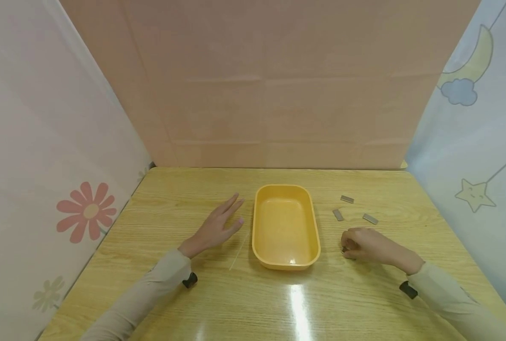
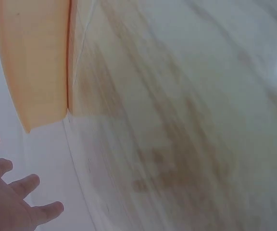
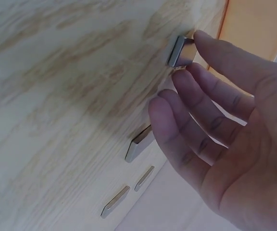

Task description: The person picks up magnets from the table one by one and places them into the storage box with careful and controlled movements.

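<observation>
A yellow plastic tray (image 1: 316, 237) stands empty in the middle of the wooden table (image 1: 172, 199). My left hand (image 1: 234, 212) lies flat and open on the table just left of the tray, holding nothing; its fingers (image 2: 13, 197) show in the left wrist view beside the tray (image 2: 32, 57). Right of the tray, my right hand (image 1: 348, 245) is curled over a small grey metal piece (image 3: 179, 50), pinching it at the fingertips against the table. Three more metal pieces (image 1: 347, 199) (image 1: 338, 215) (image 1: 369, 219) lie flat just beyond that hand.
A pink panel (image 1: 278, 94) closes the back of the table. Patterned curtains hang at the left (image 1: 44, 166) and right (image 1: 470, 142) sides. A ceiling light glares off the table near the front edge (image 1: 297, 303).
</observation>
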Demonstrator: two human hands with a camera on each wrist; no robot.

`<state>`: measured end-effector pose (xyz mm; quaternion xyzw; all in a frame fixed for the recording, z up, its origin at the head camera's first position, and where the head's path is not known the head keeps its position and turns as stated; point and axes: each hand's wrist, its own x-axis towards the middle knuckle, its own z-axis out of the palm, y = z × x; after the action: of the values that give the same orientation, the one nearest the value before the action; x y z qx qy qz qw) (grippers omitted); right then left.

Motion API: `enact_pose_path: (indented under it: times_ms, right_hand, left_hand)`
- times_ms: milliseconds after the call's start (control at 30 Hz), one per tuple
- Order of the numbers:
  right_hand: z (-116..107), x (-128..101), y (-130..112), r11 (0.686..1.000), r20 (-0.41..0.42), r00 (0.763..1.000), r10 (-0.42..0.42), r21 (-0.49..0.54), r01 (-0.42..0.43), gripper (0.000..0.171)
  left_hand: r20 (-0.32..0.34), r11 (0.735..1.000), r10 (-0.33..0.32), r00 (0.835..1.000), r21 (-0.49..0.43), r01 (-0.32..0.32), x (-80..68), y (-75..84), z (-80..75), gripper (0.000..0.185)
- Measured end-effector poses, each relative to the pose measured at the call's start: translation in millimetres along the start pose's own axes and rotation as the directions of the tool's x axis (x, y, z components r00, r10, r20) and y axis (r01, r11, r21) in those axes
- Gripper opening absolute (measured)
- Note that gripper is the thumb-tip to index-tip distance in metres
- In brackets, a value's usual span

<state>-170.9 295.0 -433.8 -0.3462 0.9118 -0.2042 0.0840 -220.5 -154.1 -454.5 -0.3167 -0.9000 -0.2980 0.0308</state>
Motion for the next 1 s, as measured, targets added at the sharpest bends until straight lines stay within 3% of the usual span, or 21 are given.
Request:
enact_pose_path:
  times_ms: [400,1000]
  right_hand:
    - [3.4,3.9,1.6,1.000,0.026,1.000,-0.003,0.030,0.002,0.016]
    - [-0.4,7.2,-3.3,0.999,0.074,0.997,-0.018,0.039,0.015,0.015]
  left_hand:
    - [0.016,0.999,0.016,1.000,-0.031,-0.015,2.8,1.9,4.9,0.064]
    - [0.088,0.994,-0.025,0.996,-0.101,0.034,7.8,9.3,9.9,0.065]
